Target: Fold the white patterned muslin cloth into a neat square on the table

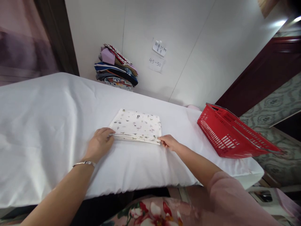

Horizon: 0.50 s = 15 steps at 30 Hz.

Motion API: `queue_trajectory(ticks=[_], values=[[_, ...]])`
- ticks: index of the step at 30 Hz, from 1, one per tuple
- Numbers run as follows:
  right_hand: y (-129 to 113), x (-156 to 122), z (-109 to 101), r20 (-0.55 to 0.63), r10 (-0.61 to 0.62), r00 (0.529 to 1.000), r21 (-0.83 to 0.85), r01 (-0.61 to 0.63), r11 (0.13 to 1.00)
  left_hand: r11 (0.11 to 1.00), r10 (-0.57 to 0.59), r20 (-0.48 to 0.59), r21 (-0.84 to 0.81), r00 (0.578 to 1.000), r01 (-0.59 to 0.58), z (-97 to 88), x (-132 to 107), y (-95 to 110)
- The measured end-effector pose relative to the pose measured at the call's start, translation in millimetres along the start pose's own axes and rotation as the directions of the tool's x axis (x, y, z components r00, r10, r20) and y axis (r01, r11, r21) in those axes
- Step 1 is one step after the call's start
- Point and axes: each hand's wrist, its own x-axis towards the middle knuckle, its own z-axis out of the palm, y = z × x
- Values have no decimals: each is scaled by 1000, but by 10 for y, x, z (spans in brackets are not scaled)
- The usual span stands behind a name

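A white cloth (138, 123) with small scattered prints lies folded in layers on the white-covered table (77, 116). At its near left corner, my left hand (100, 142) has its fingers closed on the folded edge; a silver bracelet circles that wrist. My right hand (169, 142) pinches the near right corner of the same cloth between thumb and fingers. The stacked layers show along the near edge, between my two hands. Whatever lies beneath the cloth is hidden.
A pile of folded clothes (116, 69) stands at the table's back edge, against the white wall (145, 25). On the right end sits a red plastic basket (225, 131) with metal handles. Two paper notes (159, 47) are stuck to the wall.
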Motion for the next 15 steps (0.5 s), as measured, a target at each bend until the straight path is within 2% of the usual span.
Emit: queue_trajectory(ticks=[5,15], values=[[108,3,5,-19,23,1000,-56,-24,998,1000,-6,2,-2,1000,6,9,-2,3],[22,-46,-17,7,104,995,-179,-101,979,999,24,-32,37,999,-23,35,-6,-40]])
